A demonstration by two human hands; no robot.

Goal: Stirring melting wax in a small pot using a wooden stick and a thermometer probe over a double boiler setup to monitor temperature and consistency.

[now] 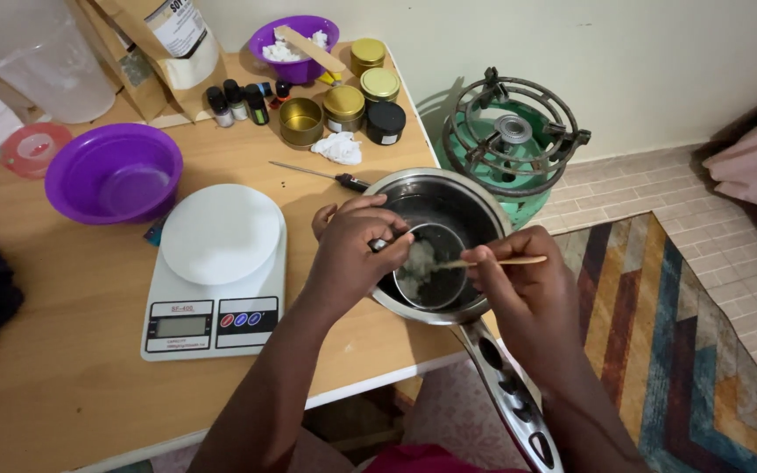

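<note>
At the right edge of the wooden tabletop [72,350], a steel saucepan [475,197] stands with its long handle [510,394] pointing back toward you, past the edge. Inside the saucepan sits a smaller round metal container [431,278] with some pale, partly melted material in it. Your left hand [357,245] is closed over the rim of this small container, fingers curled on its left side and gripping it. Your right hand [519,285] is closed around a thin wooden stick [497,261], which lies almost level, and its tip reaches into the pale material in the container. Left of the saucepan, a white digital kitchen scale [216,271] rests on the tabletop, and further left stands an empty purple plastic bowl [116,171]. Just behind the saucepan lies a probe thermometer [321,173] with a dark handle, and near it a crumpled white tissue [339,149]. Behind these stand several small gold tins [343,105], one of them open, one black-lidded tin [385,123], and a row of small dark bottles [238,101]. At the back there is a second purple bowl [295,44] that holds white flakes and a flat wooden stick. On the floor to the right of the tabletop sits a green gas burner [510,140], next to a striped rug [685,350].
</note>
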